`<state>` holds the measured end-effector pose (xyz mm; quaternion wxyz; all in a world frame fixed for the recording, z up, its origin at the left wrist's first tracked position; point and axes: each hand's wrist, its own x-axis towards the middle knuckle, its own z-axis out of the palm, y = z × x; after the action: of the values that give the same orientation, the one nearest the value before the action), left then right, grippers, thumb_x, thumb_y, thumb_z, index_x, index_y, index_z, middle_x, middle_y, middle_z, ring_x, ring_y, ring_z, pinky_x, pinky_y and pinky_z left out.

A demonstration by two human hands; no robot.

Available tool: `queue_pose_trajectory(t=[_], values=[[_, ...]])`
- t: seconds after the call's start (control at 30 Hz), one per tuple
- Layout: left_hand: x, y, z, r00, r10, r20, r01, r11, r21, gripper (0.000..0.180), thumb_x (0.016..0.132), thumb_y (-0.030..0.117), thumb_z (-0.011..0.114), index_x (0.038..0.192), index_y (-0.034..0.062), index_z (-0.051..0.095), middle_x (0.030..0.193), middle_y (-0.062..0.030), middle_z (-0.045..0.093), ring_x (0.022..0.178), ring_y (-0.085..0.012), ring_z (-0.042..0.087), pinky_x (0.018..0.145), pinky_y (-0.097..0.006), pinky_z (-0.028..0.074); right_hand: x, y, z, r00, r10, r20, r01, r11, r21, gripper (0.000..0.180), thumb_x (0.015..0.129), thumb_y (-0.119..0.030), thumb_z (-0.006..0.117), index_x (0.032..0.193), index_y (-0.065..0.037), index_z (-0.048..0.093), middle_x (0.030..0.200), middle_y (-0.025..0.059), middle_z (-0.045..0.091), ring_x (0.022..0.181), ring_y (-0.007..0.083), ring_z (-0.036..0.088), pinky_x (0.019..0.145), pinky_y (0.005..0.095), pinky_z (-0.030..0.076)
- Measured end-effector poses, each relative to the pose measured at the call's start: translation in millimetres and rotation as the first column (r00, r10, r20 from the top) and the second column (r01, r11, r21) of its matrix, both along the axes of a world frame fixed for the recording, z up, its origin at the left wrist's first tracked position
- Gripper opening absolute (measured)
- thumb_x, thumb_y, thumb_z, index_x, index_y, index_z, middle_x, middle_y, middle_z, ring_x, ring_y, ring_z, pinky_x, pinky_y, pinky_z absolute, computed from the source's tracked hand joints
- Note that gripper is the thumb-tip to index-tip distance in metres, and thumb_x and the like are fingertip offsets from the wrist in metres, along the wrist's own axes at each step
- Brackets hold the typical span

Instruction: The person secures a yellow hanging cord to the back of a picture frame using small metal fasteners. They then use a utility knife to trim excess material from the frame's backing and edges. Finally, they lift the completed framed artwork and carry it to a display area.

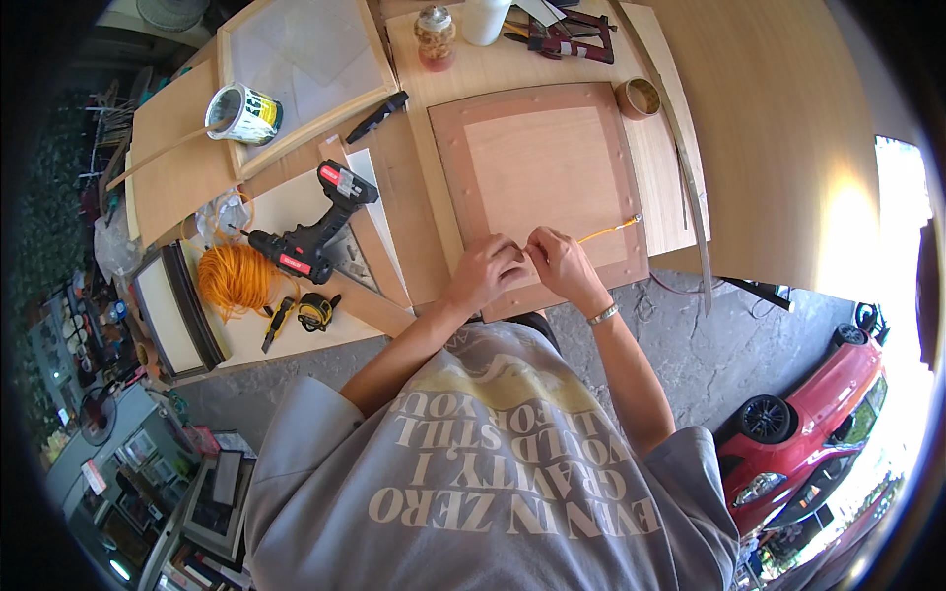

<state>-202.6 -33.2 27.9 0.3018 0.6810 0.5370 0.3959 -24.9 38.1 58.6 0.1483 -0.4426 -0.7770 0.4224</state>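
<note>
A flat, square-cornered brown panel [547, 148] with a darker border lies on the workbench in front of me. From a small fixing on its right edge, an orange cord [609, 231] runs in to my right hand [564, 266], whose fingers pinch it. My left hand [487, 271] has its fingers curled, close to the right fingertips over the panel's near part. Whatever the left fingers hold is too small to make out. The cord's end is hidden among the fingers.
Left of the panel lie a cordless drill [313, 222], an orange cord bundle [236, 278], a tape measure [316, 311] and a utility knife [279, 324]. A paint tub [242, 113] stands farther back. A round container [639, 98], a jar [435, 39] and a staple gun [567, 39] sit beyond the panel.
</note>
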Motion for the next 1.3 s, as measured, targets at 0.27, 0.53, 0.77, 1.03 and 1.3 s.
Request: queue_pose_trajectory(t=[0.27, 0.53, 0.77, 1.03, 1.3], values=[[-15, 23, -6, 0.965, 0.082, 0.25, 0.024, 0.919, -0.393, 0.016, 0.088, 0.014, 0.078, 0.093, -0.0008, 0.074, 0.079, -0.0101, 0.069, 0.066, -0.0147, 0.064, 0.064, -0.029, 0.053, 1, 6, 4, 0.997, 0.047, 0.066, -0.044, 0.998, -0.048, 0.011, 0.094, -0.012, 0.06, 0.093, -0.001, 0.061, 0.088, 0.0206, 0.067, 0.083, 0.043, 0.065, 0.071, 0.0485, 0.051], [-15, 25, -8, 0.991, -0.125, 0.051, 0.134, 0.958, -0.253, 0.015, 0.087, 0.016, 0.076, 0.089, 0.0015, 0.074, 0.083, -0.0124, 0.07, 0.07, -0.0244, 0.068, 0.064, -0.035, 0.054, 1, 5, -14, 0.986, -0.013, 0.166, 0.037, 0.989, -0.146, 0.018, 0.094, -0.017, 0.058, 0.089, -0.001, 0.067, 0.085, 0.0242, 0.07, 0.085, 0.0452, 0.067, 0.077, 0.0502, 0.053], [5, 17, -13, 0.966, -0.106, -0.238, 0.087, 0.992, -0.089, 0.02, 0.093, 0.019, 0.066, 0.085, 0.0016, 0.065, 0.08, -0.0136, 0.064, 0.071, -0.0334, 0.067, 0.064, -0.044, 0.054, -7, 2, -28, 0.953, -0.131, 0.274, 0.163, 0.982, -0.097, 0.027, 0.092, -0.022, 0.06, 0.08, 0.0, 0.068, 0.083, 0.0258, 0.069, 0.082, 0.0456, 0.067, 0.077, 0.0531, 0.053], [17, 19, -15, 0.947, -0.047, -0.317, -0.004, 0.987, -0.159, 0.01, 0.095, 0.01, 0.059, 0.098, 0.0003, 0.061, 0.094, -0.0151, 0.064, 0.097, -0.0346, 0.061, 0.085, -0.046, 0.05, 7, 7, -2, 0.923, -0.366, 0.121, 0.298, 0.876, 0.379, 0.015, 0.094, -0.018, 0.066, 0.093, -0.003, 0.067, 0.091, 0.0145, 0.068, 0.09, 0.0362, 0.065, 0.08, 0.045, 0.051], [1, 20, -9, 0.933, -0.129, -0.335, 0.076, 0.983, -0.168, 0.025, 0.092, 0.028, 0.069, 0.092, 0.0041, 0.063, 0.099, -0.0125, 0.064, 0.102, -0.032, 0.061, 0.087, -0.046, 0.048, 131, 13, -2, 0.78, -0.612, 0.132, 0.569, 0.78, 0.259, 0.013, 0.096, -0.014, 0.066, 0.096, -0.001, 0.065, 0.093, 0.0167, 0.067, 0.086, 0.0339, 0.066, 0.078, 0.0434, 0.052]])
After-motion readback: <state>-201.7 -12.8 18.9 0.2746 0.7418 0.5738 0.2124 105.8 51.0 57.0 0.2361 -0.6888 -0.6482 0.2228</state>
